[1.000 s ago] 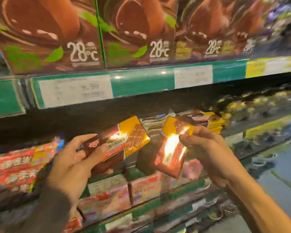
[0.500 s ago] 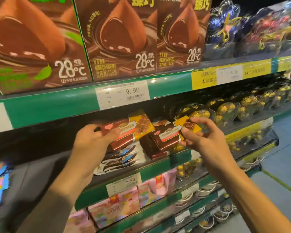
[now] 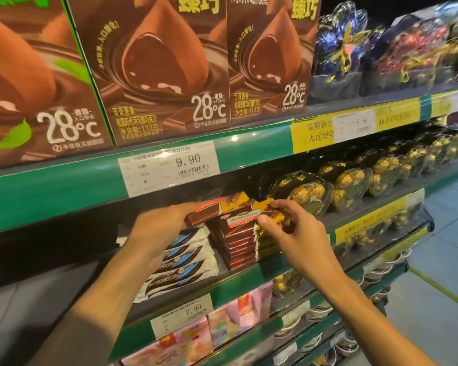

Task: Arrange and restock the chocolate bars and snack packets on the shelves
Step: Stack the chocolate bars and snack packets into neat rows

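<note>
Both bars now down at the shelf front edge vs mid-air 1 s ago: R hand grip pinches top bar onto stack; L hand grip clamps second bar. Placement nearly done.

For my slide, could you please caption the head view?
Both hands set chocolate bars onto the shelf stack.

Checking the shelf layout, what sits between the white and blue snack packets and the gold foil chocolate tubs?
In the head view, the stack of red chocolate bars sits between the white and blue snack packets and gold foil chocolate tubs.
</note>
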Action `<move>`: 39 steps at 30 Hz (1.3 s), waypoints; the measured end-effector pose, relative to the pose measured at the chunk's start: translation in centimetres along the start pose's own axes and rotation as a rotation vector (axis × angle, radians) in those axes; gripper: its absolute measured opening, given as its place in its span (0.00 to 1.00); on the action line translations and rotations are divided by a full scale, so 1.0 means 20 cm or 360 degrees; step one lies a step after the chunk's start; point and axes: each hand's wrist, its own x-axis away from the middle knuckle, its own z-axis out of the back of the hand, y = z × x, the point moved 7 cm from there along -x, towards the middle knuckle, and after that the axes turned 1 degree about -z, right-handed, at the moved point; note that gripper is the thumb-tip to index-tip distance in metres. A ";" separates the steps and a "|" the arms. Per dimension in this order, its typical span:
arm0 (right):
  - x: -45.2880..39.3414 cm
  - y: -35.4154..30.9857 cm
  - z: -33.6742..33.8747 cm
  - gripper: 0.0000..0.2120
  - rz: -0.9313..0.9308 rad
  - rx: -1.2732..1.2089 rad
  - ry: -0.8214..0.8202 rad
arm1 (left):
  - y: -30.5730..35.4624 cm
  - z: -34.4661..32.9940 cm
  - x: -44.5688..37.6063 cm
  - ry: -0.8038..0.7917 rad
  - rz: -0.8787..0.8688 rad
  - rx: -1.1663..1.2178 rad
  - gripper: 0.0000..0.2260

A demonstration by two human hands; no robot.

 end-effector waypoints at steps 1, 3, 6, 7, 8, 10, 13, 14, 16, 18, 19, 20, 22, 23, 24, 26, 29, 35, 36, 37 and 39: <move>0.00 0.01 -0.01 0.22 0.0025 0.0075 -0.0013 | 0.00 -0.02 -0.01 -0.0022 0.0011 -0.0024 0.17; 0.00 0.01 -0.03 0.24 0.0121 0.0243 -0.0018 | 0.00 -0.05 -0.02 -0.0064 0.0006 -0.0074 0.21; -0.01 0.01 -0.03 0.28 0.0221 0.0389 0.0033 | 0.01 -0.09 -0.04 -0.0098 -0.0063 -0.0141 0.22; -0.01 0.01 -0.02 0.29 0.0237 0.0415 0.0057 | 0.02 -0.11 -0.04 -0.0108 -0.0088 -0.0171 0.21; -0.01 0.01 -0.01 0.29 0.0250 0.0434 0.0091 | 0.02 -0.13 -0.04 -0.0115 -0.0108 -0.0217 0.20; 0.00 0.02 0.02 0.30 0.0256 0.0466 0.0191 | 0.03 -0.16 -0.05 -0.0122 -0.0148 -0.0317 0.18; 0.03 0.05 0.03 0.32 0.0239 0.0455 0.0254 | 0.04 -0.20 -0.05 -0.0170 -0.0243 -0.0410 0.14; 0.03 0.06 0.03 0.32 0.0247 0.0430 0.0248 | 0.06 -0.21 -0.05 -0.0181 -0.0290 -0.0470 0.13; 0.04 0.06 0.02 0.31 0.0260 0.0363 0.0233 | 0.08 -0.23 -0.05 -0.0214 -0.0368 -0.0657 0.12; 0.05 0.06 0.02 0.28 0.0280 0.0341 0.0247 | 0.10 -0.27 -0.03 -0.0265 -0.0473 -0.0857 0.11; 0.05 0.07 0.02 0.27 0.0284 0.0345 0.0262 | 0.11 -0.28 -0.03 -0.0276 -0.0524 -0.0960 0.12; 0.04 0.07 0.02 0.26 0.0283 0.0344 0.0277 | 0.11 -0.29 -0.02 -0.0275 -0.0565 -0.1060 0.12; 0.04 0.09 0.03 0.24 0.0271 0.0313 0.0300 | 0.11 -0.31 0.01 -0.0254 -0.0611 -0.1247 0.15; 0.03 0.09 0.03 0.24 0.0270 0.0290 0.0312 | 0.12 -0.31 0.02 -0.0232 -0.0642 -0.1339 0.17; 0.03 0.10 0.03 0.23 0.0272 0.0268 0.0327 | 0.12 -0.31 0.03 -0.0197 -0.0689 -0.1425 0.19; 0.02 0.11 0.03 0.22 0.0280 0.0231 0.0362 | 0.15 -0.31 0.05 -0.0116 -0.0835 -0.1554 0.21; 0.02 0.13 0.04 0.20 0.0283 0.0147 0.0414 | 0.14 -0.36 0.04 -0.0254 -0.0989 -0.1574 0.22; 0.03 0.18 0.03 0.16 0.0237 -0.0086 0.0465 | 0.04 -0.41 -0.02 -0.0476 -0.1025 -0.1594 0.24; 0.03 0.18 0.02 0.16 0.0229 -0.0116 0.0467 | 0.04 -0.41 -0.02 -0.0482 -0.1030 -0.1585 0.24; 0.04 0.19 0.02 0.16 0.0219 -0.0148 0.0471 | 0.04 -0.42 -0.03 -0.0497 -0.1032 -0.1580 0.24; 0.04 0.20 0.01 0.15 0.0172 -0.0239 0.0492 | 0.04 -0.43 -0.05 -0.0551 -0.1001 -0.1540 0.24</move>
